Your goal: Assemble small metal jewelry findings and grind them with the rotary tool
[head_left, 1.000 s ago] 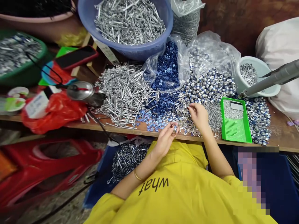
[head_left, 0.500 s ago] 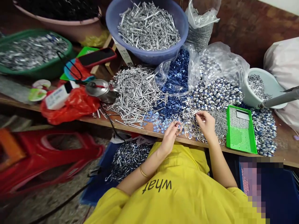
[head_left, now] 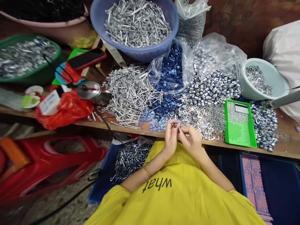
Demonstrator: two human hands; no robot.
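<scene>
My left hand (head_left: 171, 139) and my right hand (head_left: 191, 139) meet fingertip to fingertip over the table's front edge. Both are closed in a pinch around something too small to make out. Just beyond them lie crescent-shaped metal pieces (head_left: 203, 120) and small blue star-like pieces (head_left: 153, 120). A heap of silver metal pins (head_left: 128, 93) spreads to the left of my hands. Behind the crescents are blue-and-silver cylinders (head_left: 214, 87), and more blue pieces (head_left: 171, 68) spill from a clear plastic bag.
A blue-purple basin (head_left: 133, 51) of metal parts stands at the back. A green tray (head_left: 241, 134) and pale bowl (head_left: 280, 84) are on the right. On the left are a metal pot (head_left: 90, 90), red bag (head_left: 75, 107) and green basin (head_left: 44, 70). Below sits a blue bin (head_left: 100, 187).
My right hand has moved left from the crescent pieces to meet my left hand. The camera view has shifted slightly.
</scene>
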